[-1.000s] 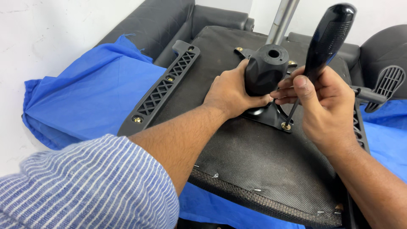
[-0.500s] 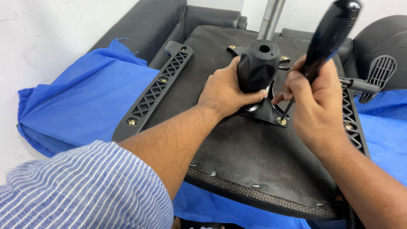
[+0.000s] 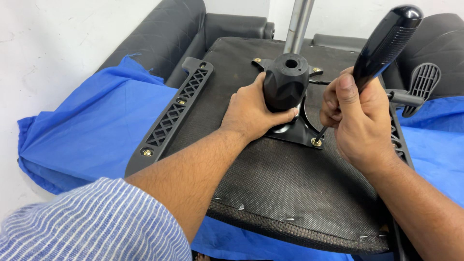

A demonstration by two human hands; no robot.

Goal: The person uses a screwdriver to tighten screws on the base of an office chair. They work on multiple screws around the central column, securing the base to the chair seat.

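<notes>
Right hand (image 3: pixel 360 123) fingers clamp the screwdriver (image 3: pixel 382 46), tilted, tip apparently down-left on a screw (image 3: pixel 316 142); left hand (image 3: pixel 253 113) grips the hub (image 3: pixel 286 82).

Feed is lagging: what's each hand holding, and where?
Right hand grips the screwdriver low on its handle. Left hand clasps the black hub at its side.

A single head-worn camera looks steeply down and forward from close above the upturned chair seat (image 3: pixel 270 179), with a white wall (image 3: pixel 63 53) at left.

A blue-and-white striped sleeve (image 3: pixel 92 224) covers the left upper arm; both forearms are bare.
</notes>
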